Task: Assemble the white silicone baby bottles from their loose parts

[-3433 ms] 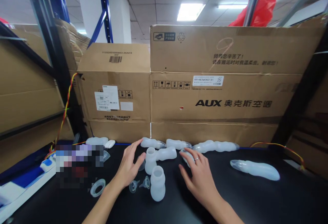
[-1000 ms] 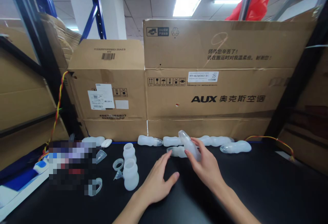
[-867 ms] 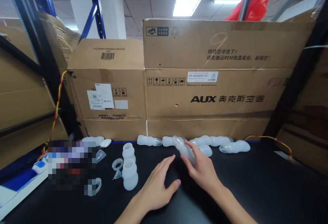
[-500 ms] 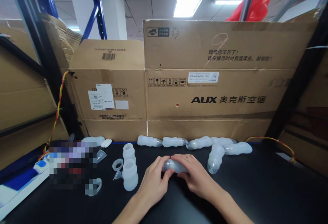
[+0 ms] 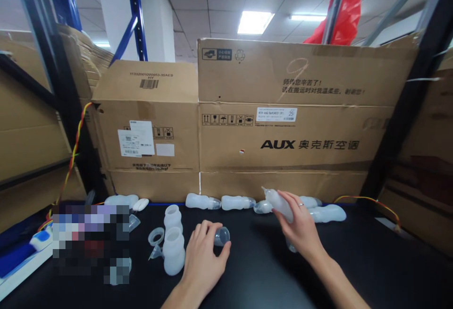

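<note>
Nearest, the left grip (image 5: 205, 254) pinches a clear cap (image 5: 222, 236). Just left of this grip, a frosted bottle (image 5: 174, 254) stands upright, a second bottle (image 5: 173, 219) close behind; beside them lie a clear conical piece (image 5: 156, 252) and a ring (image 5: 151, 243). Farther to the right, the right grip (image 5: 300, 224) clasps a raised, tilted bottle (image 5: 279, 204), its pointed tip (image 5: 264, 190) up and leftward. Beyond both grips, capped bottles (image 5: 236, 202) lie on the table (image 5: 251, 271) along an upright cardboard panel (image 5: 304, 127).

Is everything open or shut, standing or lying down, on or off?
Frosted bottle in right hand: uncapped, tilted
Clear cap in left hand: off
Two standing bottles: open
Back bottles: lying down
Ring: lying flat
Funnel piece: on its side
Ceiling light: on
</note>
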A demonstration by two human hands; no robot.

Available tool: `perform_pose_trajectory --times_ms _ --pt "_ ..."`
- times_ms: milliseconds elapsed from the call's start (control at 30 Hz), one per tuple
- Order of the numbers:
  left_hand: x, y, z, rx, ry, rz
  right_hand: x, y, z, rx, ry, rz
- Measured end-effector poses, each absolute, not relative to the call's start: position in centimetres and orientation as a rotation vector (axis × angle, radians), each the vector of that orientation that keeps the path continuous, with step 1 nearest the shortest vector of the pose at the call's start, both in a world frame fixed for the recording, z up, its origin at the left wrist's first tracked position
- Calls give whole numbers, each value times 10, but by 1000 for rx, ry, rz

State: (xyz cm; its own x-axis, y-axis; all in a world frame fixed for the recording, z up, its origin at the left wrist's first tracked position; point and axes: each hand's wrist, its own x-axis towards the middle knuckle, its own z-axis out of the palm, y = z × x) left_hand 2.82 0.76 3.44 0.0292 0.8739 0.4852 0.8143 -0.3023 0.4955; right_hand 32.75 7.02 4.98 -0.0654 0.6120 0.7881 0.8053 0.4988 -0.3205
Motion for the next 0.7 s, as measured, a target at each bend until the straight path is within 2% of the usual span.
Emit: perform_pose_trajectory --times_ms 167,333,500,700 --pt "25 14 23 2339 1964 1172 300 58 52 -1129 -1927 -139" --pt "26 10 26 2398 1688 1356 283 52 47 -1063 -2005 -95" --pt "30 1 31 2430 1303 1145 268 43 47 -972 -2206 -57" --pt "29 5 29 2255 1295 1113 254 33 46 -906 -2320 118"
